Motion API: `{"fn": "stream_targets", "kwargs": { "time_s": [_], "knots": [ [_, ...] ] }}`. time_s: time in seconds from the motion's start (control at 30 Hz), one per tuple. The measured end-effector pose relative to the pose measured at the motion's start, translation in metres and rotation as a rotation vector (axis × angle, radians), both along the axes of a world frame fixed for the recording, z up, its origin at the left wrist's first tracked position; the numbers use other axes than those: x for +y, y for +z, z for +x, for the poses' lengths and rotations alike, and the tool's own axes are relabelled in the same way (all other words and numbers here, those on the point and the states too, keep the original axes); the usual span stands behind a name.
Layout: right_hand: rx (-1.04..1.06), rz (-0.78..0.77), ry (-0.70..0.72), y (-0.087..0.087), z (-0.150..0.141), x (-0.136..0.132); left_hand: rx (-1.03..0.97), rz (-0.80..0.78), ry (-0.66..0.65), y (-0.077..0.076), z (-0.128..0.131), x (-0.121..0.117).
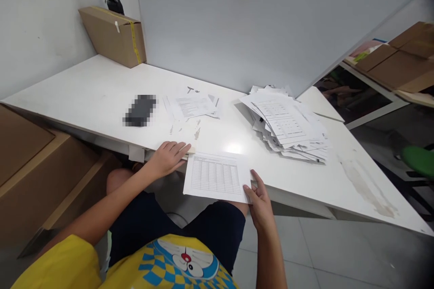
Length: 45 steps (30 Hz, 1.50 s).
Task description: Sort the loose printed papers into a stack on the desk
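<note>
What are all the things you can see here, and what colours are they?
Desk: one, white, middle
Panel: one, grey, behind desk
Sheet: one, white, near edge
Paper pile: one, white, desk's right
Loose papers: several, white, mid-desk
Blurred item: one, black, desk's left
Desk box: one, brown, far-left corner
Bottle: one, black, behind box
Other cardboard: count unclear, brown, both sides
Seat: one, green, far right
Shirt: one, yellow, bottom
Shorts: one, navy, below desk
Left hand: one, bare, desk edge
Right hand: one, bare, holding sheet
</note>
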State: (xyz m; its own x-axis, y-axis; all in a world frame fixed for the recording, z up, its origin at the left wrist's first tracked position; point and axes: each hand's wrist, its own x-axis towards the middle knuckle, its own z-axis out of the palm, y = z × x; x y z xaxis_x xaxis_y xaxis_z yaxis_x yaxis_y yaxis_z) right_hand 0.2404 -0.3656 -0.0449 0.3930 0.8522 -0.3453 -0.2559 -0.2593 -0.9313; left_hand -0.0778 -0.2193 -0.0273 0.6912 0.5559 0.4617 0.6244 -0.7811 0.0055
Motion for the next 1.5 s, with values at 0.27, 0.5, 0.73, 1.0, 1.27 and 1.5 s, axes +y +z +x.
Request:
{"fn": "stream_targets", "kwargs": {
  "time_s": [0.27, 0.5, 0.73, 1.0, 1.27, 1.5],
  "knots": [
    [0.056, -0.010, 0.016, 0.013, -0.006, -0.004, -0.137, -0.003, -0.089, -0.009, 0.000, -0.001],
    [0.042, 0.019, 0.019, 0.026, -0.009, -0.002, -0.154, -0.004, -0.184, 0.004, 0.006, 0.014],
    [0.006, 0.046, -0.006, 0.038, -0.010, -0.003, -0.184, -0.102, -0.205, 0.017, 0.004, 0.022],
    [0.010, 0.072, -0.038, 0.036, -0.015, 0.000, -0.143, -0.072, -0.235, 0.018, 0.002, 0.037],
    [-0.372, 0.190, -0.086, 0.045, 0.013, 0.000, 0.005, 0.132, -0.187, 0.013, -0.002, 0.051],
    [-0.896, 0.267, -0.219, 0.094, 0.066, 0.040, -0.044, 0.111, -0.216, 0.007, -0.005, 0.052]
  ]
}}
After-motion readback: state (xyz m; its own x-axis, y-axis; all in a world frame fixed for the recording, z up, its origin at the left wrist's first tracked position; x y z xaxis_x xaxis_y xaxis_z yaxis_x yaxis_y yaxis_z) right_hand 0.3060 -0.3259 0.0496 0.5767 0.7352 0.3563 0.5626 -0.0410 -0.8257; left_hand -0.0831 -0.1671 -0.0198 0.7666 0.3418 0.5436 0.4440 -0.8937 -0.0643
